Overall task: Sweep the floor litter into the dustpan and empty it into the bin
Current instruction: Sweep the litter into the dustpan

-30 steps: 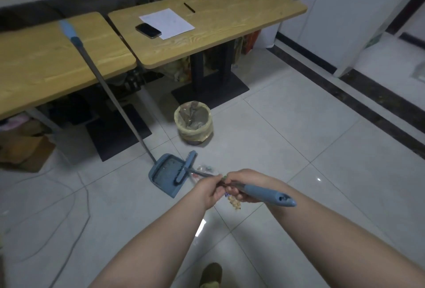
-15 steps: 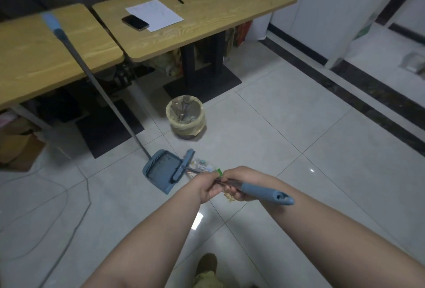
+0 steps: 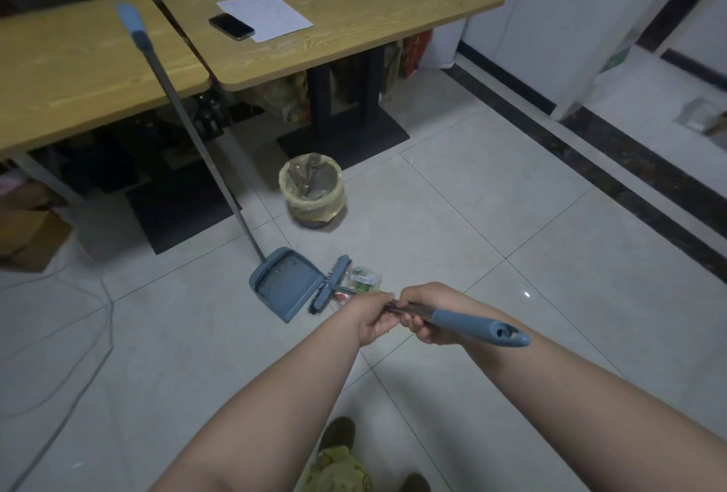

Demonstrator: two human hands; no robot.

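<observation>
Standing on the tiled floor (image 3: 511, 216) with its long handle leaning up against the edge of the left table (image 3: 78, 70), the dustpan (image 3: 285, 287) lies mouth open toward the right; its tray looks almost bare, a few specks at most. Touching its lip is the broom head (image 3: 332, 282), and just beyond that, on the right, sits the litter (image 3: 362, 281), a small heap of wrappers not yet pushed in. Behind, near the foot of the right table (image 3: 354, 31), the bin (image 3: 312, 190) waits with its yellowish liner, already holding some rubbish. Nearer the camera, the left hand (image 3: 371, 318) has its fingers curled shut around the broom shaft, and the right hand (image 3: 427, 318) is wrapped closed just behind it, above the blue grip. By my reading, sweeping is barely under way: the pile must still go into the pan, then the pan to the bin.
</observation>
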